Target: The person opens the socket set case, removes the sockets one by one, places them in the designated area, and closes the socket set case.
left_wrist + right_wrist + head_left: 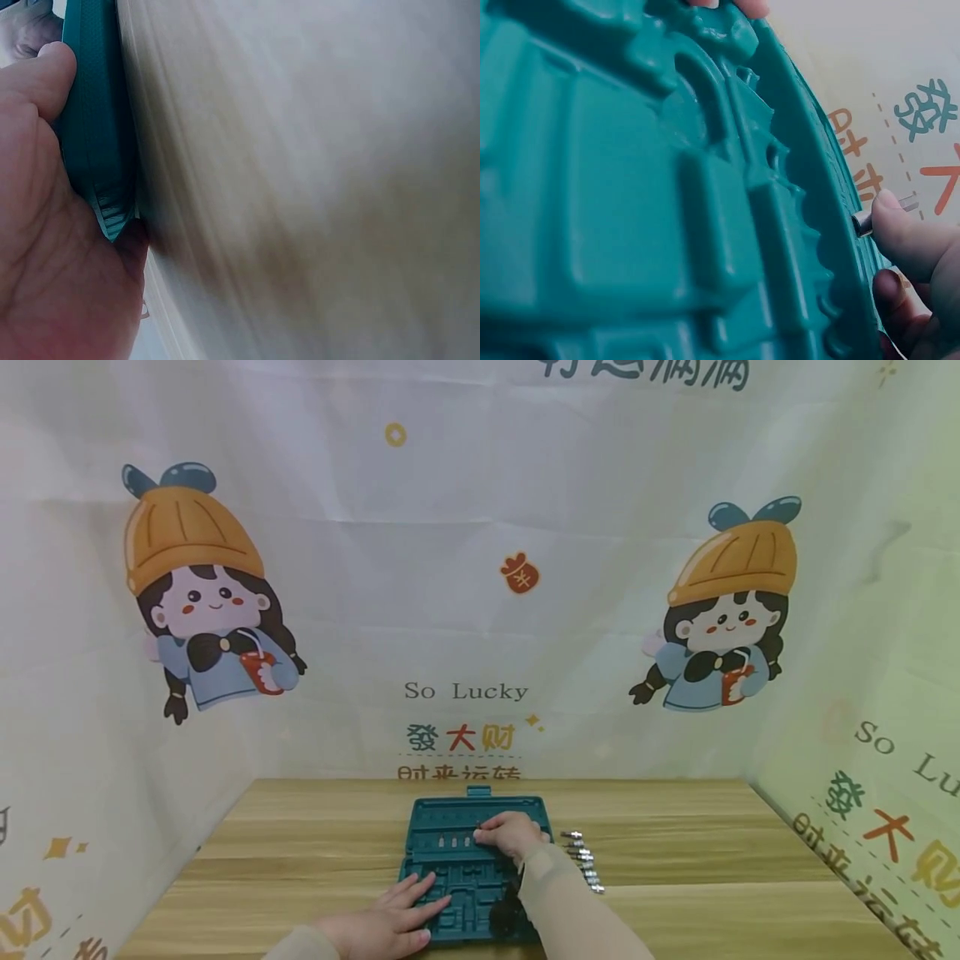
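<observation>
Fingers [900, 232] of the right hand [512, 833] pinch a socket [864, 223] at the case [450, 827]; left hand [397, 914] lies flat, steadying it. Three seated, a row [583, 858] waits on the worktop [300, 860].

A wooden table [315, 843] with light planks stands in a corner closed on three sides by a pale printed cloth [450, 568]. The cloth hangs with soft folds and shows two cartoon girls: one on the left [206, 602] and one on the right [723, 618], each with an orange hat and a blue bow. Between them there is a small red bag picture [520, 572], the words "So Lucky" [466, 692] and coloured Chinese characters below. The light is soft and even.
</observation>
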### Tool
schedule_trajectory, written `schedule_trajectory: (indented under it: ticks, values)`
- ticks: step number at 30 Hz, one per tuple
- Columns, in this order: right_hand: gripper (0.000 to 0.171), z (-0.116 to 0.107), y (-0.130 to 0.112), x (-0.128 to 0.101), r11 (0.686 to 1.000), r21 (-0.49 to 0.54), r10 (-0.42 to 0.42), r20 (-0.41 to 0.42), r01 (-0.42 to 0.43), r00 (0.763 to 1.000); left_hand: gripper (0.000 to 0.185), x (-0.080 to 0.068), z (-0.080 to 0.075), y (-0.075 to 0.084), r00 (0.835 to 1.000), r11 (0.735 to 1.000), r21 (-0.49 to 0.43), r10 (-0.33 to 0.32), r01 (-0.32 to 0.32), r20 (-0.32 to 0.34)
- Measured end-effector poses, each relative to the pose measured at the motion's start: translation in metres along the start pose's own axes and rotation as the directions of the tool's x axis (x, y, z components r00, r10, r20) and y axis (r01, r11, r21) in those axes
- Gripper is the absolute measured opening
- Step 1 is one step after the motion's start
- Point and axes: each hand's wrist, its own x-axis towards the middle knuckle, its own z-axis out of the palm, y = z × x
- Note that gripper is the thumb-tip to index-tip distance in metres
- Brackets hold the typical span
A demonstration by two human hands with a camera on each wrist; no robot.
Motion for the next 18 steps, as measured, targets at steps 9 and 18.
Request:
schedule_trajectory:
  ticks: [9,18]
  values:
    - [0.024,-0.015,-0.002,-0.009,0.983,0.163,-0.113,0.158,0.087,0.981,0.056,0.008,0.005,-0.011,0.999,0.999,-0.011,-0.031,0.031,0.027]
    - [0.022,-0.034,-0.005,-0.019,0.978,0.139,-0.182,0.204,0.156,0.962,0.057,-0.002,0.000,0.004,0.999,0.999,-0.014,-0.048,0.049,0.013]
